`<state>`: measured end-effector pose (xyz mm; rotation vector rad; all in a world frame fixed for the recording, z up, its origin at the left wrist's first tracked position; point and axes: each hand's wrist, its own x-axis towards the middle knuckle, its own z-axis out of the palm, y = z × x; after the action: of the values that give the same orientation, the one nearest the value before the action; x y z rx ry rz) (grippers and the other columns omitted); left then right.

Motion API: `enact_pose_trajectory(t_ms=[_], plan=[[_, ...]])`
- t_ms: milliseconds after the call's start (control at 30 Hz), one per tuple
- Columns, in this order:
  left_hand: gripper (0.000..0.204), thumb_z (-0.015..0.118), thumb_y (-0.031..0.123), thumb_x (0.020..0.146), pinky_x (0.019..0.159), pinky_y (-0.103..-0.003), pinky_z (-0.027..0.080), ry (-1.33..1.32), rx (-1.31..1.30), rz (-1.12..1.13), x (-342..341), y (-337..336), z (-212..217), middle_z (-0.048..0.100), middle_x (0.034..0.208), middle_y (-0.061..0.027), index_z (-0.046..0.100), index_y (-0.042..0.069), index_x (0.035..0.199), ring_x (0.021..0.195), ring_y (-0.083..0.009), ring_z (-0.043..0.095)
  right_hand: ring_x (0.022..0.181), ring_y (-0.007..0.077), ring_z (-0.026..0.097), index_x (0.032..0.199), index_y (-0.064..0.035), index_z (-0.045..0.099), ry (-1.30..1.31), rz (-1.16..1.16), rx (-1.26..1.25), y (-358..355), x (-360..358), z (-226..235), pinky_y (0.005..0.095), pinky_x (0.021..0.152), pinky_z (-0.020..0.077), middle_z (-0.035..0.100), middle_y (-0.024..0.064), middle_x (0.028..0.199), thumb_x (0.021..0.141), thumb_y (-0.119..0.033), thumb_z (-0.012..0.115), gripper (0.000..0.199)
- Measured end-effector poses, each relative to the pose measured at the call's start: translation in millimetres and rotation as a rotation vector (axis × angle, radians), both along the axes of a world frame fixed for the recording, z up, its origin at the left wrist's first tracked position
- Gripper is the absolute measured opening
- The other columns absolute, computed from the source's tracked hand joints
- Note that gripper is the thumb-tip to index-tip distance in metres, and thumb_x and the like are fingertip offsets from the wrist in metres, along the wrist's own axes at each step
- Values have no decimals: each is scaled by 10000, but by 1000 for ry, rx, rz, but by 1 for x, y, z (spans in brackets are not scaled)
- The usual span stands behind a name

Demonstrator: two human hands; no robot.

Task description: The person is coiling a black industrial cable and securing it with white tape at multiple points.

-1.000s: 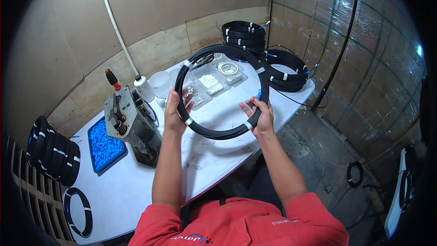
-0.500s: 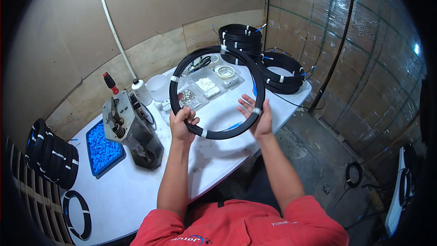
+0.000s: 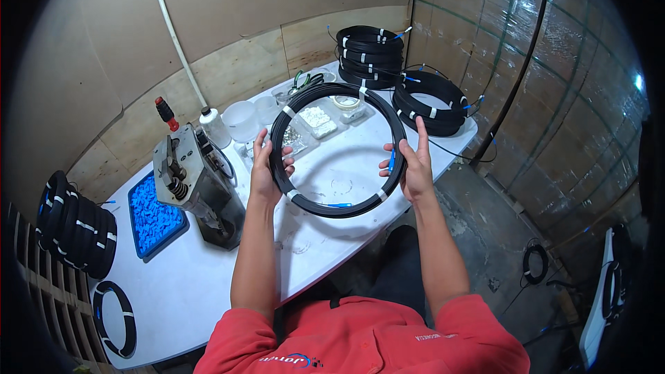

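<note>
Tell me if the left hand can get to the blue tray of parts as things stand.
Probably not at once: the left hand grips the black cable coil, and the grey bench machine stands between it and the blue tray.

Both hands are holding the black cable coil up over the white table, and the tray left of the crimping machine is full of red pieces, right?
Not quite: in the head view the tray holds blue pieces, not red. The rest stands.

black cable coil [image 3: 339, 152], white-taped, blue connector ends, held tilted above the table.
</note>
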<state>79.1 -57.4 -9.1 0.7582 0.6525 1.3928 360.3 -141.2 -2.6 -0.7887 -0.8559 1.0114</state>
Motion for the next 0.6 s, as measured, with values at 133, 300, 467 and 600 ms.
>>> enact_pose_trajectory(t_ms=[133, 300, 467, 600], plan=[[571, 356, 535, 1062, 539, -277, 520, 181, 86, -190, -19, 2, 4, 675, 848, -110, 339, 211, 1533, 655, -192, 681, 621, 198, 681, 1522, -170, 407, -139, -23, -211, 10, 19, -1, 317, 518, 597, 664, 143, 933, 1065, -382, 469, 507], [978, 215, 835, 916, 380, -239, 430, 515, -5, -161, -40, 12, 1, 643, 641, -91, 575, 27, 1335, 516, -158, 653, 796, 198, 722, 1484, 15, 386, -112, 223, 148, 16, 45, -15, 327, 653, 614, 712, 114, 990, 970, -611, 518, 820], [950, 201, 866, 888, 348, -198, 368, 412, -4, -313, -51, 9, 3, 619, 593, -98, 604, 8, 945, 427, -155, 597, 649, 117, 641, 1374, 66, 504, -606, 43, -67, 17, 57, 5, 262, 531, 474, 692, 68, 792, 995, -257, 656, 520], [766, 449, 693, 970, 437, -280, 415, 691, 102, -201, -47, 5, -3, 588, 569, -78, 614, -35, 799, 488, -176, 583, 623, 92, 507, 1047, 11, 682, -1020, -211, -164, 30, 55, 17, 264, 574, 428, 604, 28, 735, 987, -386, 658, 402]])
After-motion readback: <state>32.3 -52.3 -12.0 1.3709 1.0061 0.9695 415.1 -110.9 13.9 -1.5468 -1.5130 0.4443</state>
